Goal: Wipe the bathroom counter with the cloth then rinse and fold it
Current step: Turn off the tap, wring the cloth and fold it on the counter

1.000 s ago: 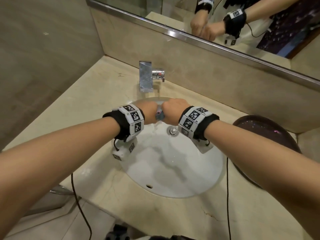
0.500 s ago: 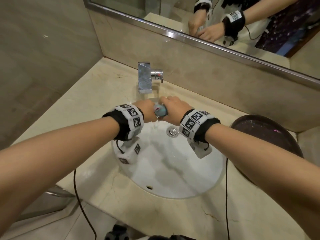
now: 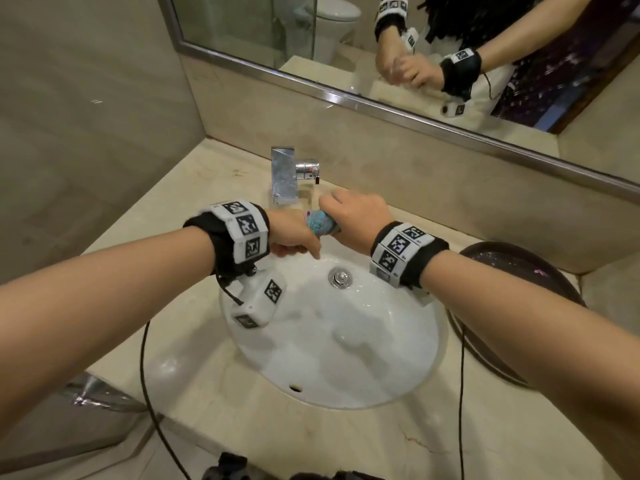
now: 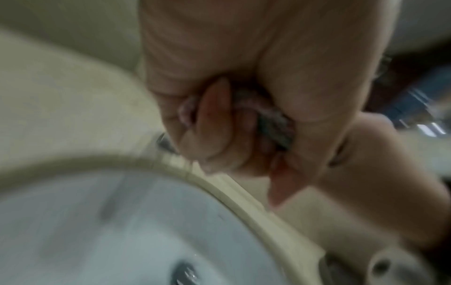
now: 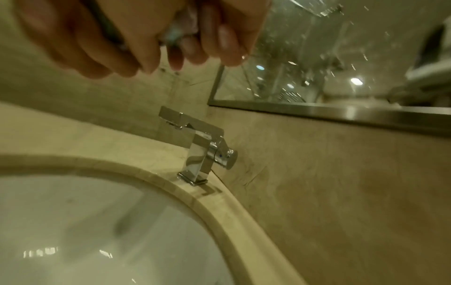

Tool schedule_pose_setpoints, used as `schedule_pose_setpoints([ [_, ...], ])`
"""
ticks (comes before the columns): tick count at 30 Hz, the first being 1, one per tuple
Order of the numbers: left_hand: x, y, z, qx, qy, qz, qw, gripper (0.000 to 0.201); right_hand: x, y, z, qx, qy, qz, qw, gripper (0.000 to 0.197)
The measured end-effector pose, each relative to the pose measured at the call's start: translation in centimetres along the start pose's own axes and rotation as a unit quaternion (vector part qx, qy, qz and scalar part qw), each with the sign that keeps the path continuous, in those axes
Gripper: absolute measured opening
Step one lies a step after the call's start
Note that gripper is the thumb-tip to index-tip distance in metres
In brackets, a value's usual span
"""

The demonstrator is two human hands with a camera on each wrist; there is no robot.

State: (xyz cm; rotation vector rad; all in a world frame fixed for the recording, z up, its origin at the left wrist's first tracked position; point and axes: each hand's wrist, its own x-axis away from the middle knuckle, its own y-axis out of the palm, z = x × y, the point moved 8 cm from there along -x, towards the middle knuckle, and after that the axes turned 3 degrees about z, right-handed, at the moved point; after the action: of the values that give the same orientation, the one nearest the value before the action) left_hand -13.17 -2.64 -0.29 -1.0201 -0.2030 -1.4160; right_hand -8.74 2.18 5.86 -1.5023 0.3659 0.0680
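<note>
A small blue patterned cloth (image 3: pixel 320 221) is bunched into a tight roll over the back of the white sink basin (image 3: pixel 332 341). My left hand (image 3: pixel 294 233) grips one end and my right hand (image 3: pixel 356 213) grips the other, the fists close together just in front of the chrome tap (image 3: pixel 285 174). In the left wrist view my curled fingers (image 4: pixel 219 119) wrap the wet cloth (image 4: pixel 273 125). The right wrist view shows a bit of the cloth (image 5: pixel 180 23) between my fingers (image 5: pixel 224 38), above the tap (image 5: pixel 202 146). Most of the cloth is hidden inside the fists.
The beige stone counter (image 3: pixel 180 216) surrounds the basin, with a dark round bowl (image 3: pixel 512 271) at the right. A mirror (image 3: pixel 415 46) runs along the back wall. The drain plug (image 3: pixel 340 277) sits in the wet basin. Cables hang from both wrists.
Both hands have risen a little toward the tap and turned against each other; more of the twisted cloth shows between them. The camera has tilted up, showing more mirror.
</note>
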Motion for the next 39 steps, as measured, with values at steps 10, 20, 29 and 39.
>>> schedule_pose_setpoints([
  [10,0.9,-2.5,2.8,-0.496,0.085,0.252,0.827,0.02,1.6,5.2,0.2,-0.273,0.279,-0.244,0.888,0.01],
  [20,2.1,0.3,2.4,-0.574,0.265,0.242,0.736,0.034,5.4,8.1,-2.5,-0.534,0.365,-0.311,0.697,0.045],
  [29,1.5,-1.6,1.3,-0.372,0.21,0.304,0.852,0.021,3.4,6.0,-0.2,-0.356,0.28,-0.234,0.86,0.011],
  [39,0.1,-2.2,-1.6,0.051,0.069,0.16,0.983,0.018,1.5,2.8,-0.9,-0.072,0.12,-0.09,0.986,0.056],
])
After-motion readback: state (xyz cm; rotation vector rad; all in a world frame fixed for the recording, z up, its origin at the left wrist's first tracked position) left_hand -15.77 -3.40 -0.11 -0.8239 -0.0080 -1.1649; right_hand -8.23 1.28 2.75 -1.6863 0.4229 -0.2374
